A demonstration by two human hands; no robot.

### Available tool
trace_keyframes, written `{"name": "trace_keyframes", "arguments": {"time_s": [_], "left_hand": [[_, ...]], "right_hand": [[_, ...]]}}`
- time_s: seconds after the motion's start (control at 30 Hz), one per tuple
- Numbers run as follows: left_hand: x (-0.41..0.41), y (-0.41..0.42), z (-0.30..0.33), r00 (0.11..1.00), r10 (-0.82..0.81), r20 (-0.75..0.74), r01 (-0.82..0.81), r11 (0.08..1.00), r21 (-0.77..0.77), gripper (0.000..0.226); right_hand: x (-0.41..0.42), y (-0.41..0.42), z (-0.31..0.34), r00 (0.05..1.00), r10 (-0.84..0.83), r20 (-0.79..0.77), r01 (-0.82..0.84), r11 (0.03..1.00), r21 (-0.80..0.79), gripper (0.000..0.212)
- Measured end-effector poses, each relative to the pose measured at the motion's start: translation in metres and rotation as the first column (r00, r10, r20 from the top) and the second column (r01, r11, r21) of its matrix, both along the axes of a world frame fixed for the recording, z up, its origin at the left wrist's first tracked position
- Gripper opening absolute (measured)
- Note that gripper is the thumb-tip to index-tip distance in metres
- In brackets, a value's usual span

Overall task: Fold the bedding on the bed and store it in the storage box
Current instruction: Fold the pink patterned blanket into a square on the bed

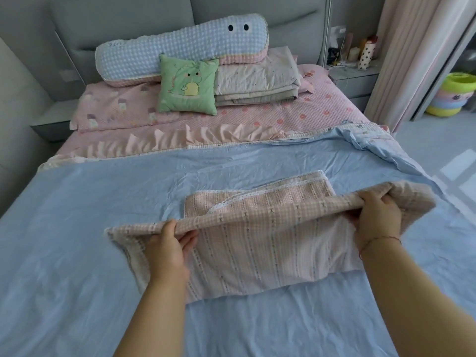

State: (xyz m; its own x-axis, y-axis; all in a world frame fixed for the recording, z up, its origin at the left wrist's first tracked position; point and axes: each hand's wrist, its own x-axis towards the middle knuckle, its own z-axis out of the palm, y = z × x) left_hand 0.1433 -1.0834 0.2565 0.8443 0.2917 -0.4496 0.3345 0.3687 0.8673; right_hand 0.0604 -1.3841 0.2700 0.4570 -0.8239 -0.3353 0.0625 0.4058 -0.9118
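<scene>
We see both hands gripping the raised fold of a pink checked blanket (260,243) on the blue sheet (77,215): left hand (168,244), right hand (378,215). Beyond lie a green cushion (188,87), a long blue bolster (180,47) and folded grey bedding (257,81).
</scene>
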Motion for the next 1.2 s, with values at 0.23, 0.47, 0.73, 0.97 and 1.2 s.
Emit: {"name": "trace_keyframes", "arguments": {"time_s": [0.23, 0.47, 0.73, 0.97, 1.2], "left_hand": [[0.11, -0.026, -0.019, 0.996, -0.088, -0.023, 0.088, 0.996, -0.019, 0.02], [0.158, -0.043, -0.107, 0.87, -0.485, -0.085, 0.462, 0.744, 0.482, 0.044], [0.03, -0.084, -0.219, 0.439, -0.73, -0.524, 0.405, -0.36, 0.841, 0.063], [0.031, -0.004, -0.245, 0.452, -0.521, -0.724, 0.472, -0.549, 0.69, 0.083], [0.041, -0.023, -0.226, 0.473, -0.442, -0.763, 0.592, -0.481, 0.646, 0.069]], "right_hand": [[0.112, -0.043, -0.025, 0.969, 0.185, -0.165, -0.201, 0.976, -0.088, 0.034], [0.133, -0.04, -0.111, 0.68, 0.31, -0.665, -0.667, 0.638, -0.385, 0.036], [0.073, 0.024, -0.212, 0.128, 0.223, -0.966, -0.992, 0.039, -0.123, 0.056], [0.029, -0.059, -0.232, -0.118, 0.054, -0.991, -0.953, 0.274, 0.129, 0.072], [0.03, -0.053, -0.217, -0.191, -0.056, -0.98, -0.861, 0.489, 0.14, 0.078]]}}
